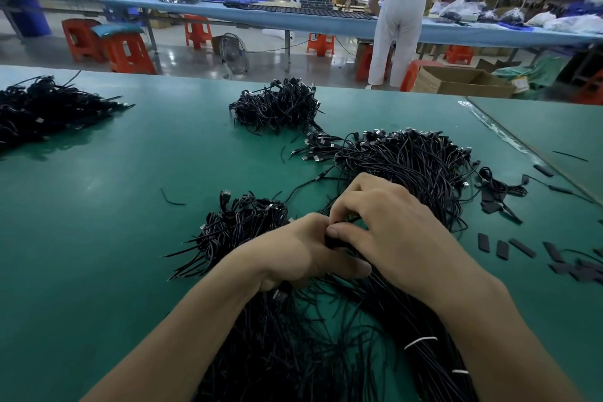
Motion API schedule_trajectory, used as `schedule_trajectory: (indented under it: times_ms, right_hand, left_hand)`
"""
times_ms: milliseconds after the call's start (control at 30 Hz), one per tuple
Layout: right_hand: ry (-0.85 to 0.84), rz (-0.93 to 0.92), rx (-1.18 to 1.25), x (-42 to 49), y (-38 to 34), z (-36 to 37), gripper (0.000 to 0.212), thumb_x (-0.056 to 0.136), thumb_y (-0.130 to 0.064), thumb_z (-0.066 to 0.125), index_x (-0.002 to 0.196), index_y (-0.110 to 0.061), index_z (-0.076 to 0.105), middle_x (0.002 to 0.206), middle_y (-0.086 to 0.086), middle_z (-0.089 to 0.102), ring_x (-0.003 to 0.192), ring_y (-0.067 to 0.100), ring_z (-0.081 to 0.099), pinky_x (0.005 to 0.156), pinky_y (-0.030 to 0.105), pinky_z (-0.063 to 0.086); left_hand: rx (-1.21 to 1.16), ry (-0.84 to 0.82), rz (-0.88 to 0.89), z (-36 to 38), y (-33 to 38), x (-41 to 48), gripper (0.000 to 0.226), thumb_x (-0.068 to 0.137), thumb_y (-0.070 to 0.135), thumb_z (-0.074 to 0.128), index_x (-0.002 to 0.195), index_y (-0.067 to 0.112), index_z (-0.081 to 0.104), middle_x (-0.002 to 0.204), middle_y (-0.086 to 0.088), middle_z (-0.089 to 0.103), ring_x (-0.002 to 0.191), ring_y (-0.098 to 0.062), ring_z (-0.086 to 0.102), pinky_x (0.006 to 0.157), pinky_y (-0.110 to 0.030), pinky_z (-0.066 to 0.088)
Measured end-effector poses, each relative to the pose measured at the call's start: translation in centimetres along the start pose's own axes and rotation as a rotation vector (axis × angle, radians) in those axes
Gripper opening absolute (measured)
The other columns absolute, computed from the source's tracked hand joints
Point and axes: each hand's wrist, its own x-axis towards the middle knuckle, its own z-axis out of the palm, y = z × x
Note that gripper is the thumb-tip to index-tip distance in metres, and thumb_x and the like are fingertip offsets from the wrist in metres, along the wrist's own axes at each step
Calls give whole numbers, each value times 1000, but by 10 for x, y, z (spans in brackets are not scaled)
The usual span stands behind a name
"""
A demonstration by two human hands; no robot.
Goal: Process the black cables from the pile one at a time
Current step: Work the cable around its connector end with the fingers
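Fingers curled, the left hand [300, 251] and right hand [391, 222] pinch one black cable [332, 241] over the pile [417, 166] near the counter's [98, 206] front edge. Bare green counter lies open to the left.

A far-left heap [45, 111], a rear heap [277, 108] and a right-hand pile [411, 166] were laid on the table [98, 222], strips [522, 246] scattered rightmost.

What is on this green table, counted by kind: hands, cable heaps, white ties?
2 hands: left hand, right hand
4 cable heaps: far left, far middle, by the left hand, round both hands
2 white ties
Total: 8
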Motion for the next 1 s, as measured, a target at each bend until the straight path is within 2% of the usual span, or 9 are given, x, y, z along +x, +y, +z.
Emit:
schedule_trajectory:
  times_ms: [100, 167, 400, 533, 633, 700, 800, 867, 1000]
  right_hand:
    - [34, -47, -70, 1, 0, 4, 12, 94, -39, 62, 87, -29, 65, 97, -14, 47, 98, 8, 42, 84, 25, 37]
    - [106, -55, -106, 3, 1, 8, 12, 94, -36, 60, 89, -27, 66, 97, -11, 48, 97, 11, 41, 88, 27, 38]
    - [375, 63, 73, 3, 5, 26, 14, 94, -30, 55, 91, -20, 64, 94, -7, 50, 92, 13, 42, 82, 27, 39]
    - [500, 114, 462, 2, 1, 29, 12, 97, -21, 60, 85, -24, 59, 93, -3, 55, 81, 11, 57, 69, 14, 48]
    - [530, 231, 729, 4, -1, 29, 12, 97, -21, 61, 86, -24, 64, 88, -2, 65, 72, 11, 61, 65, 27, 54]
    - [511, 297, 910, 5, -2, 28, 17, 97, -20, 61, 81, -21, 67, 74, -9, 66, 65, 5, 56, 62, 23, 51]
    - [415, 370, 1208, 4, -3, 25, 32, 98, -18, 60, 68, -23, 70, 59, -16, 57, 55, -3, 49, 54, 13, 43]
    - [329, 400, 1323, 3, -2, 26, 38, 98, -20, 59, 63, -29, 73, 57, -16, 52, 54, -1, 44, 51, 14, 39]
    - [290, 366, 1365, 5, -2, 26, 31, 97, -20, 59, 69, -24, 73, 62, -12, 54, 58, 0, 45, 54, 16, 39]
  left_hand:
    - [-125, 18, -15, -1, -1, 0, 17, 82, 22, 71, 76, 14, 57, 59, 3, 30, 47, -10, 23, 40, -17, 21]
    - [-308, 43, -20, -1, 1, 0, 11, 80, 19, 63, 76, 20, 53, 58, 6, 31, 46, -8, 22, 38, -16, 20]
    - [-779, 117, 84, 5, 7, 5, 12, 95, 17, 41, 84, 16, 47, 70, 3, 41, 57, -9, 36, 49, -22, 30]
    - [-834, 245, 259, 12, 8, 9, 10, 103, 14, 45, 99, 9, 53, 79, -4, 54, 70, -13, 52, 64, -27, 44]
    - [-684, 341, 393, 14, 9, 10, 8, 101, 9, 50, 104, 7, 57, 88, -5, 64, 85, -17, 60, 79, -30, 53]
    - [-454, 466, 477, 12, 10, 10, 12, 99, 3, 55, 104, 12, 62, 93, 0, 68, 90, -12, 63, 82, -24, 53]
    - [-59, 633, 534, 6, 8, 8, 22, 94, 8, 65, 103, 27, 65, 98, 12, 62, 90, -2, 58, 79, -16, 47]
    - [151, 761, 559, 2, 6, 6, 23, 90, 14, 72, 107, 29, 70, 94, 16, 52, 87, 3, 50, 75, -10, 40]
    - [164, 775, 584, -1, 4, 5, 21, 90, 21, 73, 108, 32, 72, 67, 9, 51, 56, -3, 46, 53, -17, 38]
